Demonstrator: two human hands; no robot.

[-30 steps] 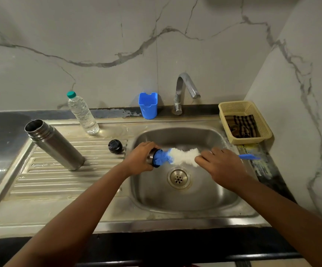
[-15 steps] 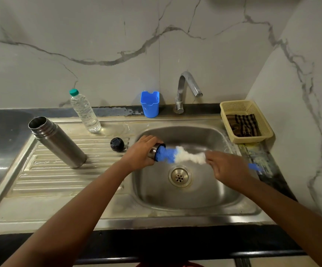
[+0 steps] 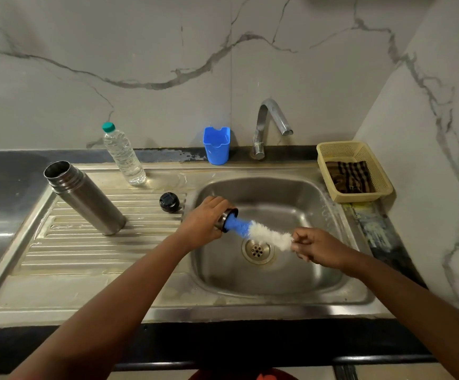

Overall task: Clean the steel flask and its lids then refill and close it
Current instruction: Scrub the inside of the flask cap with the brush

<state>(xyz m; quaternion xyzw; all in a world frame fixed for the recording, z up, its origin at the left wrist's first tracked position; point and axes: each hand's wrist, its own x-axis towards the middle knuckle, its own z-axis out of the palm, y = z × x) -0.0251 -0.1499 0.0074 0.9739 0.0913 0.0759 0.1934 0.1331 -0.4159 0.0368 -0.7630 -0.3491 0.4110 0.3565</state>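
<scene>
The left hand [image 3: 205, 220] grips a steel lid [image 3: 226, 219] over the sink [image 3: 330, 294], its mouth facing right. The right hand [image 3: 316, 246] pinches the end of a bottle brush [image 3: 258, 233], whose blue tip sits inside the lid while the white bristles run across above the drain [image 3: 257, 250]. On the draining board to the left stand the open steel flask [image 3: 84, 197] and a small black lid [image 3: 169, 202]. A water bottle [image 3: 123, 154], a blue cup [image 3: 216, 145], the tap [image 3: 271, 124] and a yellow basket [image 3: 330, 152] line the counter [image 3: 382, 231].
</scene>
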